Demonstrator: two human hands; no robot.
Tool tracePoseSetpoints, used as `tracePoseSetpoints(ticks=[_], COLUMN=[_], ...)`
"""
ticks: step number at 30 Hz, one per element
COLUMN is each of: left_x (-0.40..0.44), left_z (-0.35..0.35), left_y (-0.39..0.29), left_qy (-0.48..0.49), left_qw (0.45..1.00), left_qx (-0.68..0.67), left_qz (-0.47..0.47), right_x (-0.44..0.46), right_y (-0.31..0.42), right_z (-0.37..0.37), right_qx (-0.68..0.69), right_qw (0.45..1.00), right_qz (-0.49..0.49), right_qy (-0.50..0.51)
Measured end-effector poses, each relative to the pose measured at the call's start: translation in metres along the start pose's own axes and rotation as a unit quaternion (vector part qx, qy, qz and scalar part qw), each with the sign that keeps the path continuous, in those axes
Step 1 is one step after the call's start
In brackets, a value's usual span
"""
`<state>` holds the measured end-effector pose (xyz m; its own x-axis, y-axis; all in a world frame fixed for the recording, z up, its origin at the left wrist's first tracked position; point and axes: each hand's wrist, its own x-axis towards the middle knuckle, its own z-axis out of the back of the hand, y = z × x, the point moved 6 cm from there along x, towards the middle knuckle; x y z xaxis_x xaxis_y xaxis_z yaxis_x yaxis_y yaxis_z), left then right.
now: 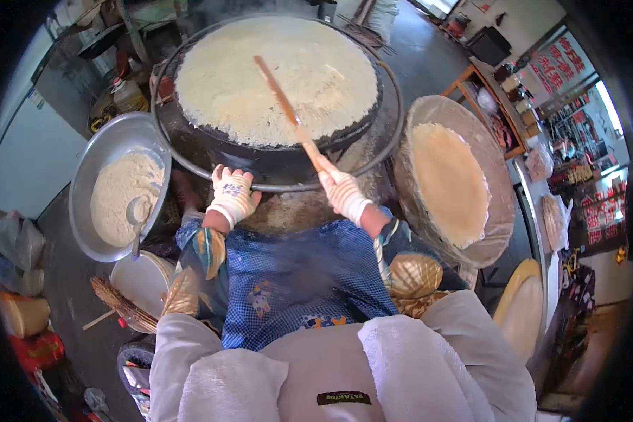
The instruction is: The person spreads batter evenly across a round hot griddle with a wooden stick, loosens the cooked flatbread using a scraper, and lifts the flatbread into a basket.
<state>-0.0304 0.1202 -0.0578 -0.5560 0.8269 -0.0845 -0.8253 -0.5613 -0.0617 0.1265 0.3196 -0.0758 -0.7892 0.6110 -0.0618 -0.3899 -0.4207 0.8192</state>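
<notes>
My right hand (343,191), in a white and orange striped glove, is closed round the lower end of a long wooden spreader (280,95). The spreader slants up and left across a wide layer of pale batter (225,77) on a round black griddle (260,153). My left hand (233,194), gloved the same way with bare fingertips, rests at the metal ring (281,188) round the griddle's near side; its fingers are curled and I see nothing in them. Some steam rises at the griddle's far edge.
At the left stands a metal basin (84,204) of batter with a ladle (138,209). A lined basket (503,211) at the right holds a round flat cake (449,183). A white bucket (144,278) and a straw brush (123,302) are lower left. Shelves (496,105) stand at right.
</notes>
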Motion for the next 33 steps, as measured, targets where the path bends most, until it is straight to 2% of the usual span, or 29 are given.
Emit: tracePoseSetpoints(ticks=[2,4,6,7,8,9,10,11,12,14,15,16,18,19,20,21,22,23,25,27,28,29,30,32,33], left_x=[0.000,0.003,0.008,0.008,0.004,0.002,-0.002,0.007,0.004,0.022,0.031,0.032,0.032,0.028,0.030,0.031,0.040,0.048,0.020,0.028,0.030,0.024,0.023,0.018,0.014], left_z=[-0.003,-0.005,-0.011,-0.010,-0.003,0.013,0.017,0.004,0.016,-0.030,-0.037,-0.035,-0.031,-0.027,-0.012,-0.012,-0.069,-0.125,-0.101,-0.064,-0.050,-0.031,-0.028,-0.018,-0.018], left_y=[-0.023,-0.048,-0.067,-0.078,-0.090,-0.101,-0.109,-0.111,-0.125,-0.117,-0.121,-0.123,-0.128,-0.131,-0.136,-0.131,-0.098,-0.065,-0.057,-0.095,-0.096,-0.092,-0.084,-0.070,-0.061], left_qy=[-0.022,-0.045,-0.047,-0.084,-0.166,-0.085,-0.169,-0.185,-0.088,-0.124,-0.119,-0.121,-0.148,-0.125,-0.033,-0.033,-0.058,-0.085,-0.127,-0.184,-0.215,-0.166,-0.169,-0.141,-0.165], left_qw=[0.999,0.999,0.998,0.995,0.985,0.995,0.984,0.979,0.994,0.990,0.991,0.991,0.988,0.992,0.998,0.998,0.998,0.996,0.992,0.983,0.976,0.985,0.985,0.990,0.985], left_qx=[-0.027,-0.022,-0.036,-0.061,-0.048,-0.044,-0.046,-0.077,-0.072,-0.062,-0.049,-0.055,-0.040,-0.025,-0.035,-0.034,-0.005,0.025,0.006,-0.005,-0.015,-0.036,-0.024,-0.024,-0.038], left_qz=[-0.004,0.002,0.014,0.011,-0.007,0.002,-0.027,-0.030,-0.006,0.023,0.038,0.027,0.008,0.006,0.044,0.031,0.007,-0.015,0.004,-0.002,-0.012,-0.032,-0.019,-0.004,0.000], right_x=[-0.033,-0.059,-0.058,-0.057,-0.034,-0.024,-0.016,-0.015,-0.015,0.022,0.030,0.041,0.047,0.038,0.009,-0.014,-0.030,-0.039,-0.054,-0.065,-0.061,-0.058,-0.050,-0.027,-0.019], right_y=[0.016,0.050,0.054,0.053,0.035,0.034,0.010,0.003,0.018,0.018,0.015,0.017,0.014,0.010,0.025,0.037,0.043,0.025,0.023,0.025,0.023,0.021,0.014,-0.014,-0.024], right_z=[0.000,0.016,0.022,0.029,0.026,0.029,0.025,0.028,0.051,0.052,0.062,0.054,0.026,0.011,0.010,0.008,-0.001,-0.025,-0.044,-0.010,0.001,0.012,0.029,0.058,0.080], right_qx=[0.006,0.073,0.173,0.220,0.110,-0.023,-0.173,-0.315,-0.227,-0.308,-0.306,-0.293,-0.131,-0.061,0.014,0.048,0.080,0.087,0.114,0.128,0.059,-0.011,-0.139,-0.374,-0.389], right_qw=[0.997,0.977,0.970,0.964,0.992,0.968,0.955,0.915,0.946,0.945,0.949,0.955,0.985,0.996,0.999,0.997,0.992,0.990,0.986,0.983,0.987,0.984,0.966,0.907,0.901], right_qz=[-0.071,-0.177,-0.145,-0.131,0.063,0.234,0.237,0.254,0.227,0.097,0.052,0.019,0.077,0.054,0.031,0.024,0.017,0.054,0.064,0.078,0.125,0.168,0.216,0.147,0.132], right_qy=[0.035,0.090,0.087,0.077,0.021,-0.085,-0.042,-0.001,-0.039,-0.048,-0.047,-0.034,-0.083,-0.032,0.031,0.062,0.100,0.093,0.105,0.106,0.081,0.050,0.012,0.131,0.138])
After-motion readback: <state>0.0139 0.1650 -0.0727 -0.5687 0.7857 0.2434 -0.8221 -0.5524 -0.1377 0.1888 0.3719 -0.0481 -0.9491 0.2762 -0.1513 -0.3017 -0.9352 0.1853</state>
